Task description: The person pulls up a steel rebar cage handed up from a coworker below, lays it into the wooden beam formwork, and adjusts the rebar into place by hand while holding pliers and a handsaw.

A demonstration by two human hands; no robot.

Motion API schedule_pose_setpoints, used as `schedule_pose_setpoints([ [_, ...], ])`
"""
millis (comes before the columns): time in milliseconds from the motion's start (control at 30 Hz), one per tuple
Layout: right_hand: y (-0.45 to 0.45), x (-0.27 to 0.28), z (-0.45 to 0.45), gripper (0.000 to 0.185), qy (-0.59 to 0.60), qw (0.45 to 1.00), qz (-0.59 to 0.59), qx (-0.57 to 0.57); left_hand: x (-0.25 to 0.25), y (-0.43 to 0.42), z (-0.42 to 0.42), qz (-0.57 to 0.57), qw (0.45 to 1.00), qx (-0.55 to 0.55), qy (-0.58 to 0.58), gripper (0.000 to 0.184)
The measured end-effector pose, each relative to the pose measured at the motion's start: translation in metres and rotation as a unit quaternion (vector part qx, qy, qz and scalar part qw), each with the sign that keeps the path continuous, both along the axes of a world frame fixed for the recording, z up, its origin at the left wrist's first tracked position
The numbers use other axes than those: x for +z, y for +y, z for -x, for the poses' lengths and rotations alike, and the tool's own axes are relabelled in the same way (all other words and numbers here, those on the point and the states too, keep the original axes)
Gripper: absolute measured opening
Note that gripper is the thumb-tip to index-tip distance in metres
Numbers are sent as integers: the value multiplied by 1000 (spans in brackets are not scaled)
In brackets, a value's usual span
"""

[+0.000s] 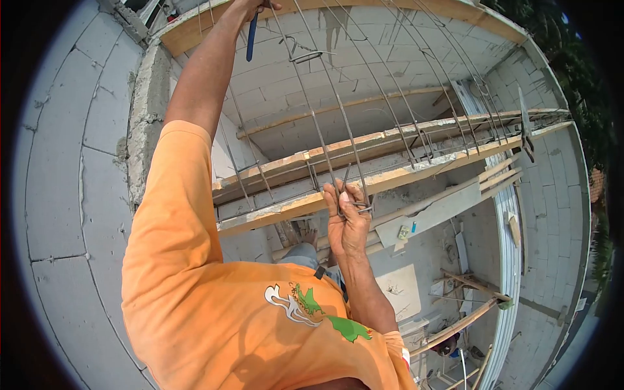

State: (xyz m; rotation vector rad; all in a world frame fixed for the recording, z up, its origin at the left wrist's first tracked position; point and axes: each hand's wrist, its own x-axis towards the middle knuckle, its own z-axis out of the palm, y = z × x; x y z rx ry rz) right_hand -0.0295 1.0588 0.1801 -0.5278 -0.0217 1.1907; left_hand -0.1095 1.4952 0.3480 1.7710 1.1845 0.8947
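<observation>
My left hand [257, 6] is stretched out to the top edge of the head view, partly cut off by it. Its fingers are closed on a blue-handled tool [251, 40] that hangs down; the working end is out of sight. Lower down, my right hand [349, 218] grips a bent steel stirrup [364, 208] at the near end of long thin steel bars [343, 117]. A second stirrup [307, 57] crosses the bars higher up, with loose bent wire beside it.
Wooden formwork boards [292, 209] edge a narrow channel across the middle. Grey block walls [58, 195] stand on both sides. Below lie bamboo poles [500, 172] and a pale board [426, 218]. A saw-like tool [524, 123] rests at the right end of the formwork.
</observation>
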Motion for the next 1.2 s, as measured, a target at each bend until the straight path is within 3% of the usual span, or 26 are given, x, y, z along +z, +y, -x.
schedule_pose_setpoints([
  [433, 50, -1, -9, 22, -33, 997, 55, -38, -112, 21, -10, 158, 978, 62, -121, 32],
  [633, 55, -7, -6, 21, -25, 997, 69, -7, -125, 25, 7, 168, 972, 99, -134, 30],
  [933, 73, -7, 2, 21, 7, 997, 73, 12, -127, 13, 25, 193, 969, 62, -144, 28],
  [1033, 76, -5, 4, 20, -10, 992, 120, 48, -137, -2, 23, 255, 960, 42, -109, 29],
  [1200, 69, 14, 1, 22, -2, 980, 167, 110, -144, 5, 31, 194, 979, 35, -46, 21],
])
